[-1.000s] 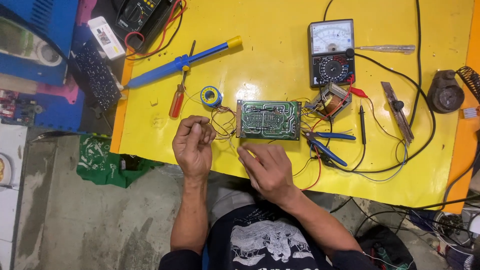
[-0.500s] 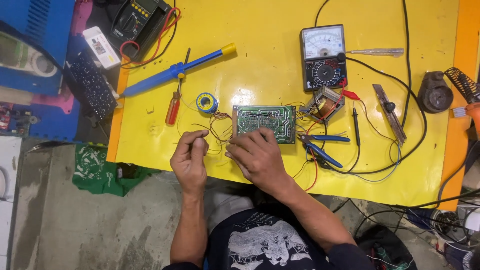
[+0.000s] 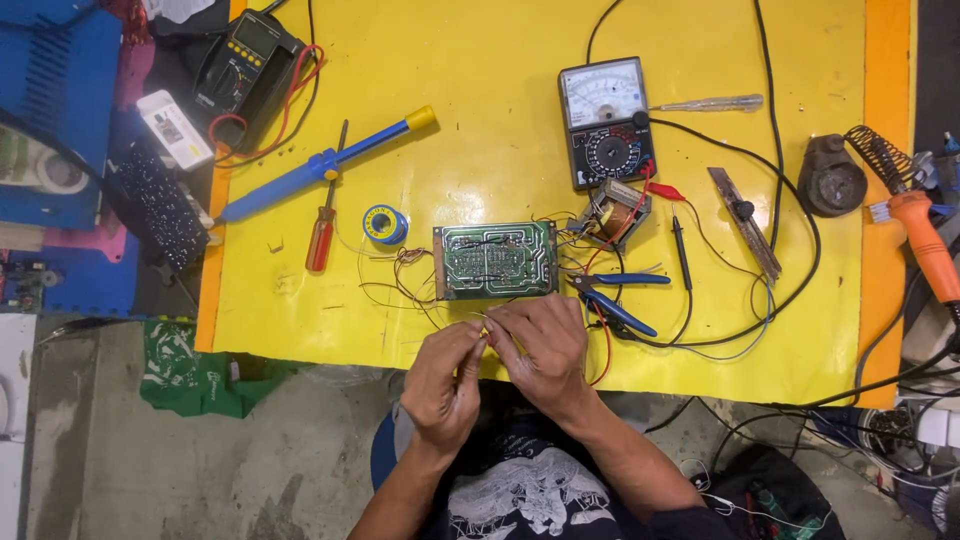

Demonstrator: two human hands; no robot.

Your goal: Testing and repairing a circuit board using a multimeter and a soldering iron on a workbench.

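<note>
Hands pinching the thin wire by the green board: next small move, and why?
Probably keep the pinch and draw the wire end clear of the loose leads. Left hand and right hand meet fingertip to fingertip just below the circuit board, where thin wires tangle. What the fingers do to the wire is too small to tell.

green circuit board [image 3: 495, 260], yellow table [image 3: 480, 150]

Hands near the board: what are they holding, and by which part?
Left hand and right hand pinch a thin wire by its end, fingertips together.
</note>
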